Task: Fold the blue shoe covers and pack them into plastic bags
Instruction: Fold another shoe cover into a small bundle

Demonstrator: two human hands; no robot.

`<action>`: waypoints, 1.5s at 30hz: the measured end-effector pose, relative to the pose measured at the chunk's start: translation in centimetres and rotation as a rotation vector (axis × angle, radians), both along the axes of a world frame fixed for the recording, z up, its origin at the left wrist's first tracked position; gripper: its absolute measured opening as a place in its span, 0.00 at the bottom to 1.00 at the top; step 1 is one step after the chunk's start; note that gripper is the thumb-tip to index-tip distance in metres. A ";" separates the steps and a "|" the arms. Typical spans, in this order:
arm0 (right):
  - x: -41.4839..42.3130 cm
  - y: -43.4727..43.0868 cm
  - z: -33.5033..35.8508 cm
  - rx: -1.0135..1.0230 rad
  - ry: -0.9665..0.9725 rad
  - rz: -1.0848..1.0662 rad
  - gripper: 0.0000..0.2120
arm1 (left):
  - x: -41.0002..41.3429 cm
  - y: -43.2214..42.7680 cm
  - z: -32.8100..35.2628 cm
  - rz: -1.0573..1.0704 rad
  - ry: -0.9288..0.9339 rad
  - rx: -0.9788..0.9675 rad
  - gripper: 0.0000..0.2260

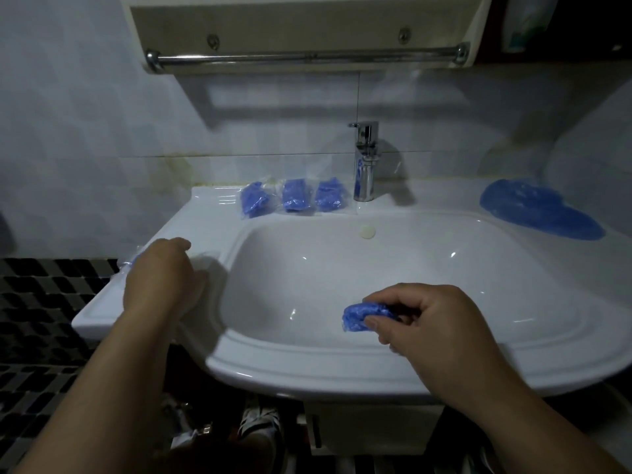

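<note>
My right hand (pixel 431 323) pinches a folded blue shoe cover (pixel 359 316) over the front of the white sink (pixel 342 367). My left hand (pixel 160 275) rests on the sink's left ledge, on clear plastic bags (pixel 128 265) that peek out beside it; its fingers are curled and mostly hidden. Three packed bags of blue shoe covers (pixel 295 197) lie in a row on the back ledge, left of the tap. A loose heap of unfolded blue shoe covers (pixel 537 210) lies on the right ledge.
A chrome tap (pixel 365 162) stands at the back of the basin. A towel rail (pixel 307 58) under a cabinet hangs above. Dark tiled floor lies to the left, and shoes (pixel 256 425) show below the sink.
</note>
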State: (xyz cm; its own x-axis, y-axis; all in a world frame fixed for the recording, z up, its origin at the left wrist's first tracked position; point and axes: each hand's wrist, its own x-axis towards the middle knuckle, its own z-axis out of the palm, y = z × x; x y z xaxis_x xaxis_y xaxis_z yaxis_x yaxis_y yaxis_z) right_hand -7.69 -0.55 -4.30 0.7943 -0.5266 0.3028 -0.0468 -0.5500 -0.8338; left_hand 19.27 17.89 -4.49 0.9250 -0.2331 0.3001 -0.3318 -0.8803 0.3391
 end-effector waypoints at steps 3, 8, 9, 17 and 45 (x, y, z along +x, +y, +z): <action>-0.2 0.0 0.1 -0.013 -0.009 0.001 0.09 | -1.4 0.2 0.7 -0.033 -0.087 -0.040 0.06; -0.2 0.0 0.1 -0.023 -0.048 -0.032 0.10 | -4.2 -1.2 1.9 -0.220 -0.227 -0.225 0.04; -0.2 0.0 0.1 -0.024 -0.077 -0.044 0.11 | -5.1 -1.8 2.1 -0.293 -0.239 -0.280 0.03; -1.2 -0.1 1.1 -0.063 -0.293 -0.151 0.12 | -12.5 -6.3 1.8 -0.686 0.085 -0.566 0.06; -2.4 -1.4 1.8 0.226 -0.371 -0.025 0.12 | -15.5 -8.1 0.4 -1.006 0.561 -0.748 0.11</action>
State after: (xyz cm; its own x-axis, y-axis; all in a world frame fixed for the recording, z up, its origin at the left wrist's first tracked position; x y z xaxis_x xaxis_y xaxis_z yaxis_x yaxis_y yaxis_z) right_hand -10.07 -1.94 -2.46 0.6394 -0.6304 0.4402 0.2676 -0.3543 -0.8960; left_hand 3.79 9.76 -4.04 0.4927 -0.8187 0.2949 -0.3747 0.1062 0.9210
